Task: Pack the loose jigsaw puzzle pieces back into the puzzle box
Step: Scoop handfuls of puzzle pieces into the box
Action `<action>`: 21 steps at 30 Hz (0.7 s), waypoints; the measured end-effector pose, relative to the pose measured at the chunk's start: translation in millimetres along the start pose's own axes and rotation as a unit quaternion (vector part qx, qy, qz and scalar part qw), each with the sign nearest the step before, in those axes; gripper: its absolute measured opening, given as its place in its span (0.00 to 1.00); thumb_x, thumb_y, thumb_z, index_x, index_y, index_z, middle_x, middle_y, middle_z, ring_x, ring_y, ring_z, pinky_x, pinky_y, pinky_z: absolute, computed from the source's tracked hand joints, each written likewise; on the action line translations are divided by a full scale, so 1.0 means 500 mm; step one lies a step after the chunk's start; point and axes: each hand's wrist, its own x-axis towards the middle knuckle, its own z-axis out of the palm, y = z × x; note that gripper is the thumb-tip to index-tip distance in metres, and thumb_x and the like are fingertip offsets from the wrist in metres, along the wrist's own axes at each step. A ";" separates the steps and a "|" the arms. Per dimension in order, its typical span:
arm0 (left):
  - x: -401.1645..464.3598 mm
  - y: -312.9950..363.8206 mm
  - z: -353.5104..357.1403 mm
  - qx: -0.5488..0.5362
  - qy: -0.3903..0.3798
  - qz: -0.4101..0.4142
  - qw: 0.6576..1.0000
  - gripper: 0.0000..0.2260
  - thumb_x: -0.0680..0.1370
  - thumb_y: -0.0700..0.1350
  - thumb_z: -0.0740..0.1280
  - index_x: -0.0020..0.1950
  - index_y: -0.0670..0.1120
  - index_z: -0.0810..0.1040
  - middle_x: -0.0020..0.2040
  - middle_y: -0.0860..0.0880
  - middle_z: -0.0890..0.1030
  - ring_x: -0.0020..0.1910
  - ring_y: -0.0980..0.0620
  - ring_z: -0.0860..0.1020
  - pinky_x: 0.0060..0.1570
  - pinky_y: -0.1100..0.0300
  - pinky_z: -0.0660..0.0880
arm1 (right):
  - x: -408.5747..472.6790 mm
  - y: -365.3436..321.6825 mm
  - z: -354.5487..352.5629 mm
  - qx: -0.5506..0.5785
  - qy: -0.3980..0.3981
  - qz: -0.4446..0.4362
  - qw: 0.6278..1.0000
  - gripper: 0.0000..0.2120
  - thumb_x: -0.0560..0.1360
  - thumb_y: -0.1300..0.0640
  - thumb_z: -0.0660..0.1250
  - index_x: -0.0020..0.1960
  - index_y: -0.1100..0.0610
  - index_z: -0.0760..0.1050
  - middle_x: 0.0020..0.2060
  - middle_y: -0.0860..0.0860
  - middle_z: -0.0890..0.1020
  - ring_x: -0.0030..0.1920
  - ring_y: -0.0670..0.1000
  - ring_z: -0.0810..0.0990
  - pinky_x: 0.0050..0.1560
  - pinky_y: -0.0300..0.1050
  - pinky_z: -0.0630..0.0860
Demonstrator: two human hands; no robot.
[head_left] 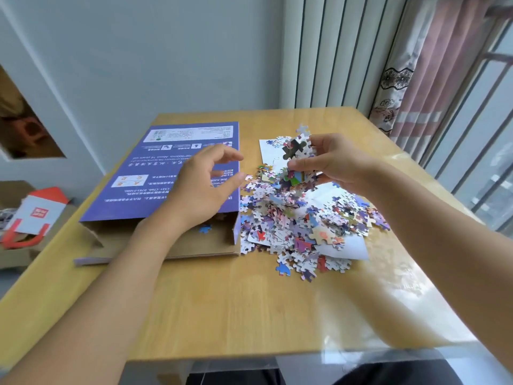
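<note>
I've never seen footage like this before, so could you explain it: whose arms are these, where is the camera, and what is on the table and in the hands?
One picture, from a camera worn on a person's head, looking down at their own bare arms. On the wooden table lie a flat purple cardboard puzzle box, open at its near end, and a heap of colourful loose jigsaw pieces. The right hand grips a bunch of pieces lifted above the heap. The left hand holds nothing, fingers relaxed, over the box.

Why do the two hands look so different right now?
The right hand grips a clump of puzzle pieces lifted above the pile; the left hand holds nothing. The right hand's fingers curl tight; the left hand's are loosely spread. The left hand hovers over the purple box. Both are bare.
</note>
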 end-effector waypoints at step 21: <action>-0.039 -0.069 -0.247 0.307 0.047 -0.054 0.949 0.11 0.73 0.42 0.73 0.52 0.57 0.84 0.40 0.52 0.81 0.44 0.43 0.78 0.43 0.55 0.69 | 0.004 -0.171 0.199 0.093 -0.100 -0.089 0.987 0.17 0.71 0.65 0.76 0.59 0.62 0.80 0.50 0.62 0.86 0.50 0.61 0.86 0.48 0.58 0.84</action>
